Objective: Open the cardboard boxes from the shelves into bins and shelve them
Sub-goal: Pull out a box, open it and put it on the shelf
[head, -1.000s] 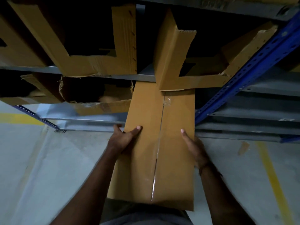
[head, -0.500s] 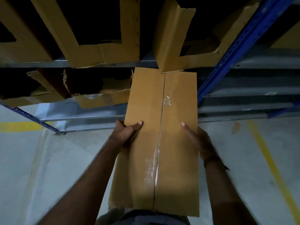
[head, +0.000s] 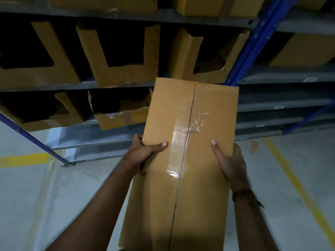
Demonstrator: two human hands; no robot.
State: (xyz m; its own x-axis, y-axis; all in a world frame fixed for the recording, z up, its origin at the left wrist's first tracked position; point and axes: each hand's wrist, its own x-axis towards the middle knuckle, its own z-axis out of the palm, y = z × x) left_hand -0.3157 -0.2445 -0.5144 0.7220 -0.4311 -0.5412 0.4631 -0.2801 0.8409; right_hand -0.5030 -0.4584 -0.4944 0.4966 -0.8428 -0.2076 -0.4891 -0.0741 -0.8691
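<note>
I hold a long closed cardboard box (head: 183,163) in front of me, its taped centre seam running away from me. My left hand (head: 145,151) grips its left edge, thumb on the top face and fingers round the side. My right hand (head: 229,162) grips the right edge the same way. The box's far end points at the shelves, level with a cut-open cardboard bin (head: 197,57) on the shelf (head: 112,85) behind it.
More cut-open cardboard bins (head: 125,69) stand on the middle shelf and a torn bin (head: 119,109) on the one below. A blue upright (head: 253,40) rises at right, another blue post (head: 34,140) at left. Grey floor with yellow lines (head: 297,180) surrounds me.
The box has come out from the shelf towards me and sits lower in view. Both hands kept their hold on its edges. My view has tilted up, showing a higher shelf.
</note>
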